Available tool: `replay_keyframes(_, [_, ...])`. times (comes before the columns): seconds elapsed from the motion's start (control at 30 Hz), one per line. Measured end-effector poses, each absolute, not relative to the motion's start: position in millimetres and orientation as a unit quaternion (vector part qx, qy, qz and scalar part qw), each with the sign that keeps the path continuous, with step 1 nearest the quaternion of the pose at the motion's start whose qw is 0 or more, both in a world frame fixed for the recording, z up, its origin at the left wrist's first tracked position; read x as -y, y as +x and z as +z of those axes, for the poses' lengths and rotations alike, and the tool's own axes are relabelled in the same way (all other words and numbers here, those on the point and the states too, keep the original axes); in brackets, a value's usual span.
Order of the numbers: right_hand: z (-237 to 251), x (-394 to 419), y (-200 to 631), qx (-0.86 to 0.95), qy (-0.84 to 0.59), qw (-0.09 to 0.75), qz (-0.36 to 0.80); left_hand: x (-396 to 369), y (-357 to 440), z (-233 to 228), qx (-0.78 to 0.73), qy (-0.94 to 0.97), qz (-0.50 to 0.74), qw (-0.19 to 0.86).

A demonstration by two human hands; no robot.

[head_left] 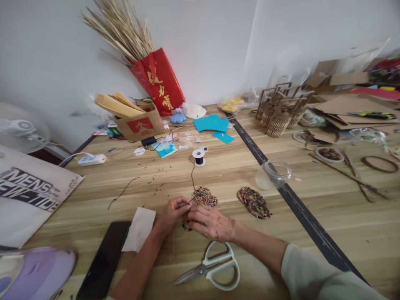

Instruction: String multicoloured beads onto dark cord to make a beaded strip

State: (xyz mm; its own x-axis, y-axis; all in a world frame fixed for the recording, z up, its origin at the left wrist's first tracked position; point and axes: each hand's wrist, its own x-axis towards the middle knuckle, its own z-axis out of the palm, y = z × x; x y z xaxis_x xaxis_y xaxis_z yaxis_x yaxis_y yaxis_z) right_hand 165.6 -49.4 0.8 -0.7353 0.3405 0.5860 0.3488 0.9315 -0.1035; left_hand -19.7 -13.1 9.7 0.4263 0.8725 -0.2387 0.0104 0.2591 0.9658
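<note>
My left hand (175,211) pinches a thin black cord (193,175) that runs up to a white spool (198,157). Fingertips of my right hand (210,223) meet it, closed over a short string of coloured beads (186,226) that hangs below them. Part of that string is hidden under the fingers. Just beyond the hands lies a pile of loose coloured beads (204,196). To the right sits a coil of strung beads (254,203). White-handled scissors (215,268) lie slightly spread, close in front of my right hand.
A dark phone (104,258) and white paper (139,229) lie left of my left forearm. A clear plastic jar (273,175) stands at right, near small bamboo baskets (276,118). Toward the wall are a cardboard box (140,123), a red bag (165,83) and blue paper (211,123).
</note>
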Motion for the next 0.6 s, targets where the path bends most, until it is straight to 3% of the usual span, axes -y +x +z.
replay_keyframes(0.37, [-8,50,168,0.931,-0.224,0.285,0.029,9,-30,17,-0.407,0.436,0.488,0.637])
replay_keyframes(0.47, [-10,50,167,0.938,-0.216,0.27,0.036,4,-36,14,-0.477,0.473,0.494,0.553])
replay_keyframes(0.6, [-12,48,166,0.937,-0.225,0.267,0.036,0,-44,7,-0.593,0.592,0.41,0.359])
